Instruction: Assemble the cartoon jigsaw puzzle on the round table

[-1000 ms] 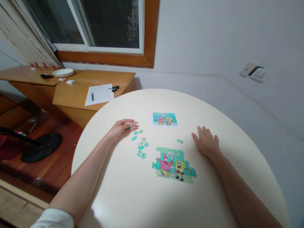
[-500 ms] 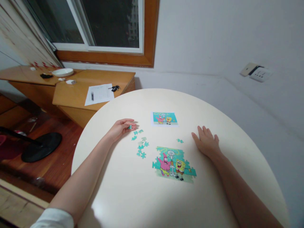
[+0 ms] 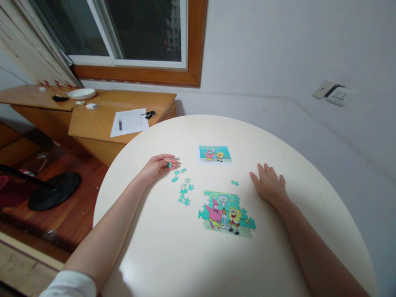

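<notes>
My left hand (image 3: 157,168) rests on its side on the table, closed on a small teal puzzle piece (image 3: 169,165) between thumb and fingers. Just right of it lie several loose teal and pale puzzle pieces (image 3: 183,191). My right hand (image 3: 269,184) lies flat, palm down with fingers spread, holding nothing. A partly joined cartoon puzzle (image 3: 227,214) sits nearer me, between my arms, its left and right edges jagged. A small joined bit of teal puzzle (image 3: 234,183) lies between it and my right hand. Farther back is a printed reference picture (image 3: 214,155) of the same characters.
All of this is on a round white table (image 3: 173,255). Beyond its left edge stands a wooden cabinet (image 3: 123,101) bearing a sheet of paper (image 3: 130,122), keys (image 3: 150,115) and a white dish (image 3: 82,94). A wall with a socket (image 3: 340,95) rises behind the table.
</notes>
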`<state>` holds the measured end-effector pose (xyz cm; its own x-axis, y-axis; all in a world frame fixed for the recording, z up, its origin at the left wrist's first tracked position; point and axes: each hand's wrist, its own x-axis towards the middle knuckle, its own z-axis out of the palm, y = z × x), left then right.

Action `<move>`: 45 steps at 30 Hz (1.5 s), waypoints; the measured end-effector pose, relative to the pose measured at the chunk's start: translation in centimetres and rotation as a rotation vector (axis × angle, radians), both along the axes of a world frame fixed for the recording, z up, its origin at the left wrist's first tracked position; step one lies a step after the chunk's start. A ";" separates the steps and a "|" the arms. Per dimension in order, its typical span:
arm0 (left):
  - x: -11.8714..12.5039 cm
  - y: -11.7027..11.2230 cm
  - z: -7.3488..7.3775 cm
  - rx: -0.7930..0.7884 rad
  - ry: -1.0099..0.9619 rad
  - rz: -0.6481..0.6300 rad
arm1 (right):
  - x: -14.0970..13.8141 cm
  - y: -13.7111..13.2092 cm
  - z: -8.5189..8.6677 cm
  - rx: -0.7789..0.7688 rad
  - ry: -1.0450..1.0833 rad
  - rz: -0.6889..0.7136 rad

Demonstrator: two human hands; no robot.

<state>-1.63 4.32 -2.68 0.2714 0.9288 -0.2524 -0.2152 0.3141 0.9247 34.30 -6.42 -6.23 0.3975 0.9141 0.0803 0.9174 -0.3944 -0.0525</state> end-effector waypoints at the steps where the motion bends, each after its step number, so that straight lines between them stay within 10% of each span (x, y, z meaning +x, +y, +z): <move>1: 0.0 0.0 0.0 0.000 -0.005 -0.001 | 0.0 0.0 0.0 0.001 0.002 0.001; 45: -0.1 -0.4 0.4 0.066 0.007 -0.073 | 0.0 -0.1 0.0 0.009 -0.015 0.020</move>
<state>-1.70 3.93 -2.27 0.3371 0.9213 -0.1937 -0.1872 0.2672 0.9453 34.30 -6.53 -6.26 0.3782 0.9209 0.0944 0.9257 -0.3759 -0.0425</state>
